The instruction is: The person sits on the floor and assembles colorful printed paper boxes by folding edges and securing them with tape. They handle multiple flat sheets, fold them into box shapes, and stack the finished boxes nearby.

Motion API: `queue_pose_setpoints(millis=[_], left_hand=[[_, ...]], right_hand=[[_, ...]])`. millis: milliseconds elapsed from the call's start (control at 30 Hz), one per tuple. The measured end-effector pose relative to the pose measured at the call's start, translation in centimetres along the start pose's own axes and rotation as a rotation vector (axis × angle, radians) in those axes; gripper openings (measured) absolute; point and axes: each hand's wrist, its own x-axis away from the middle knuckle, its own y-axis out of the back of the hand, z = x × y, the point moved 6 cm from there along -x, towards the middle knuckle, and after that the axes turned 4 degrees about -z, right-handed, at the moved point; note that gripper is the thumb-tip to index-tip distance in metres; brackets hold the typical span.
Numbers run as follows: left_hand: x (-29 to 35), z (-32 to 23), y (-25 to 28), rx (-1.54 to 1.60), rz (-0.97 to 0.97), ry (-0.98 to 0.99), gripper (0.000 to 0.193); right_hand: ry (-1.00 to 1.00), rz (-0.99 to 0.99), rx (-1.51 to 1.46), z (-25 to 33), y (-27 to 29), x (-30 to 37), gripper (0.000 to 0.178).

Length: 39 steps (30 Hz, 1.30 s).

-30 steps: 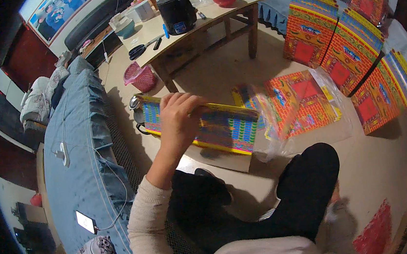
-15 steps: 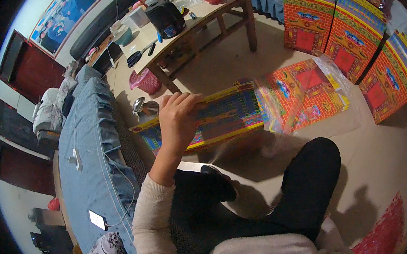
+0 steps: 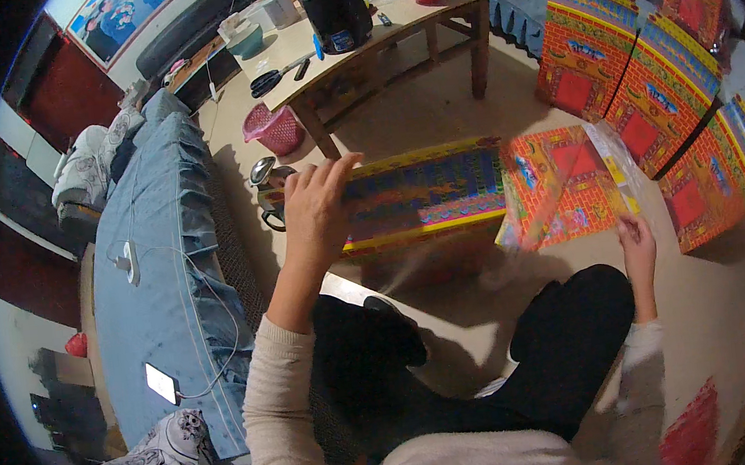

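Since the earlier frame, the right hand (image 3: pixel 638 247) has come into view, its narrowly bent fingers at the near right corner of a flat, red, brick-printed card (image 3: pixel 569 182). Whether they pinch that corner or only touch it, I cannot tell; the fingertips are small and blurred, and the sleeve behind is smeared. Glare from a clear, crumpled plastic sheet (image 3: pixel 602 143) just beyond these fingers muddles the card's edges.

Slightly parted, the fingers of the left hand (image 3: pixel 315 215) arch over the left end of a long, blue-and-yellow printed panel (image 3: pixel 427 193), which stretches rightward from them towards the card. Hand and wrist hide that end, and the thumb is out of sight, so I cannot tell whether they grip it. Deep shadow obscures the brown surface (image 3: pixel 433 258) under the panel. Left of these fingers, a shiny, rounded metal vessel (image 3: pixel 263 171) is partly covered.
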Motion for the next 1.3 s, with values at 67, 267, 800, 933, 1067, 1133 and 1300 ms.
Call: queue_pose_setpoints(millis=[67, 267, 800, 933, 1067, 1133, 1300], left_hand=[[-0.4, -0.3, -0.2, 0.055, 0.004, -0.026, 0.045], [-0.1, 1.2, 0.6, 0.240, -0.115, -0.083, 0.045], [0.6, 3.3, 1.6, 0.213, -0.398, 0.092, 0.010], [-0.1, 3.0, 1.2, 0.210, -0.432, 0.069, 0.009], [0.2, 2.7, 1.0, 0.181, -0.422, 0.078, 0.007], [-0.1, 1.6, -0.2, 0.182, -0.381, 0.064, 0.004], [0.3, 1.4, -0.9, 0.225, -0.342, 0.005, 0.020]], right_hand=[[0.202, 0.087, -0.082, 9.7, -2.8, -0.4, 0.026], [0.732, 0.260, 0.056, 26.9, -13.0, 2.8, 0.038], [0.333, 0.381, -0.410, 24.7, -19.6, 1.3, 0.011], [0.478, 0.295, -0.240, 25.5, -17.8, 1.0, 0.012], [0.415, 0.349, -0.286, 26.2, -17.9, 2.0, 0.014], [0.537, 0.393, -0.237, 25.5, -17.5, 1.6, 0.015], [0.385, 0.209, -0.268, 22.1, -9.0, 0.8, 0.019]])
